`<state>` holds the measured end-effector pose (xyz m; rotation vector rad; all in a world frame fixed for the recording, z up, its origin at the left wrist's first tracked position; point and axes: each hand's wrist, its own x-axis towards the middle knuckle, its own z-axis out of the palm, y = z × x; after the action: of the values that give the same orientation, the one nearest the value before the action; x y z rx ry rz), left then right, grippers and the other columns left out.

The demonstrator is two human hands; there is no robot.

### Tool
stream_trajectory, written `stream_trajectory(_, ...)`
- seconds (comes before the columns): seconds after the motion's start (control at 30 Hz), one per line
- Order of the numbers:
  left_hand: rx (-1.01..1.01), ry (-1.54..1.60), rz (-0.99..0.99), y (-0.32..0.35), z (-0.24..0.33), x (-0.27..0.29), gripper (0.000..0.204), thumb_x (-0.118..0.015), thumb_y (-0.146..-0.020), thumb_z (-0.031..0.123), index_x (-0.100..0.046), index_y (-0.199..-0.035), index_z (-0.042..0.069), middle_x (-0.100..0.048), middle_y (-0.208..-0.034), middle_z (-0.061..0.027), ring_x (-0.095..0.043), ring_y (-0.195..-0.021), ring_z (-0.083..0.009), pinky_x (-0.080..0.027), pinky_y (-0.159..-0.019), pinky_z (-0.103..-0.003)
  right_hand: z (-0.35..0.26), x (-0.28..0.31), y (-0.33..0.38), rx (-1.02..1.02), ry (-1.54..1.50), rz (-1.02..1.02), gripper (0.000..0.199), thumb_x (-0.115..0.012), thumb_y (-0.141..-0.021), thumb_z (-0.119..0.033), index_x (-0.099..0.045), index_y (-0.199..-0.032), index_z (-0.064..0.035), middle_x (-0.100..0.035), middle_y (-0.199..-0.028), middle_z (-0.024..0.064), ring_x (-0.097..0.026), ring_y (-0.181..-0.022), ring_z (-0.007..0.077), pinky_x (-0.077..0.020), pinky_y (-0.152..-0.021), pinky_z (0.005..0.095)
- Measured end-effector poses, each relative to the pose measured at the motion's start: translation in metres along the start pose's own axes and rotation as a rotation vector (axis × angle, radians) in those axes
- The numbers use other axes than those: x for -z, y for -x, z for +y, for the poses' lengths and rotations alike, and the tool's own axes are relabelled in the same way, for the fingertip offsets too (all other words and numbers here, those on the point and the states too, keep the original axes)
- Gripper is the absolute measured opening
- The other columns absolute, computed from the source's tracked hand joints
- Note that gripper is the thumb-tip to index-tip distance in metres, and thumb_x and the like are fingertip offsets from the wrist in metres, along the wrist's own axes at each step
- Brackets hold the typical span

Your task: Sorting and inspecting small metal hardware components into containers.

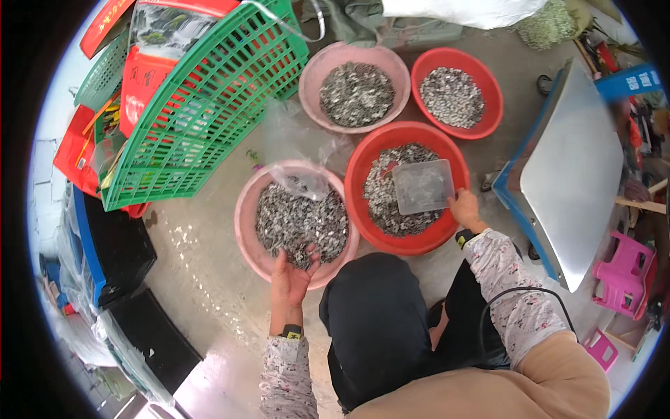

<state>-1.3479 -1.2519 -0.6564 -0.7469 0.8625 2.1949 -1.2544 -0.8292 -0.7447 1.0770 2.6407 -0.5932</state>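
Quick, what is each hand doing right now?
Left hand: open, palm up, at the pink basin of grey pieces.
Right hand: gripping a clear plastic box.

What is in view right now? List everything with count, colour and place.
pink basins: two, filled with grey bits, near left and far centre
red basins: two, same fill, centre and far right
clear plastic tray: one, in centre red basin
clear bag: one, on near pink basin
green crate: one, tilted, upper left
metal scale platform: one, silver, right
pink stools: two, right edge
left hand: in near pink basin
right hand: holding tray's edge
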Motion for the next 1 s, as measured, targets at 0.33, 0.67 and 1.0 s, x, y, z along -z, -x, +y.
stream_trajectory(0.33,-0.079,0.085,0.036,0.008,0.007,-0.022,0.041,-0.05,-0.097,0.029,-0.047,-0.129,0.003,-0.059,-0.117,-0.0223,-0.059,-0.109,-0.0381,-0.052,-0.092,-0.047,0.011,0.01,0.012,-0.223,-0.373,-0.205,0.02,-0.052,-0.08,-0.008,-0.066,-0.083,0.0068,-0.067,-0.066,0.0174,-0.068,-0.052,0.0257,-0.0558,-0.056,0.0359)
stream_trajectory(0.67,-0.129,0.238,-0.165,0.025,0.02,-0.056,0.044,-0.041,-0.1,0.025,-0.038,-0.137,0.001,-0.041,-0.138,-0.0281,-0.039,-0.13,-0.0442,-0.036,-0.108,-0.054,-0.019,0.059,0.034,-0.201,-0.765,-0.329,0.028,-0.05,-0.08,-0.004,-0.06,-0.102,0.0094,-0.066,-0.084,0.0145,-0.067,-0.065,0.0209,-0.0574,-0.059,0.031)
stream_trajectory(1.0,-0.191,0.292,-0.297,0.062,0.03,-0.084,0.047,-0.036,-0.101,0.027,-0.036,-0.139,0.0,-0.036,-0.142,-0.0292,-0.033,-0.134,-0.044,-0.029,-0.112,-0.054,-0.027,0.105,0.099,-0.119,-0.938,-0.452,0.044,-0.051,-0.071,-0.001,-0.054,-0.115,0.0062,-0.065,-0.099,0.0126,-0.066,-0.077,0.0208,-0.0577,-0.065,0.0314)
